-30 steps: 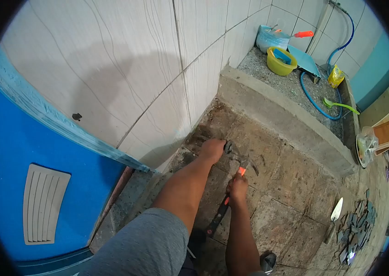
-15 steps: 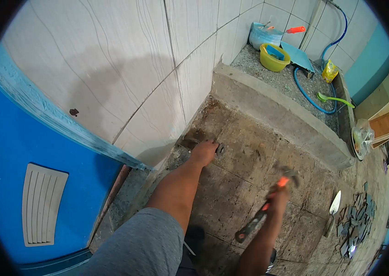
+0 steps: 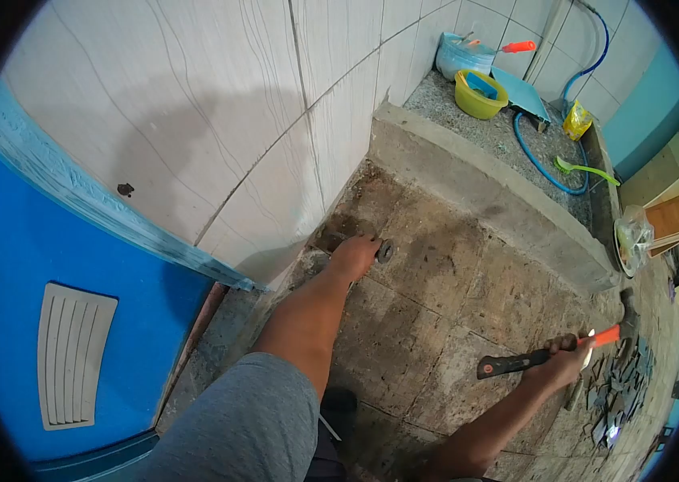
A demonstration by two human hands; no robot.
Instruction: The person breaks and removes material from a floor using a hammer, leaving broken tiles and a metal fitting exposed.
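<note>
My right hand [image 3: 566, 361] grips an orange-and-black metal-headed hammer [image 3: 606, 334] at four o'clock; at dial centre, my left hand [image 3: 354, 259] clasps what may be a round-ended grey metal chisel [image 3: 386, 251] over brown-stained floor [image 3: 415, 341]. Hammering appears in hand; the next blow calls for square aim.

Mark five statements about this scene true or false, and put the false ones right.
1. The right hand holds a claw hammer. True.
2. The left hand is empty. False: it holds a round-headed tool.
3. The yellow basin has something blue inside it. True.
4. The green brush lies inside the yellow basin. False: it lies outside, by the blue hose.
5. Dark flat fragments lie heaped on the floor. True.
</note>
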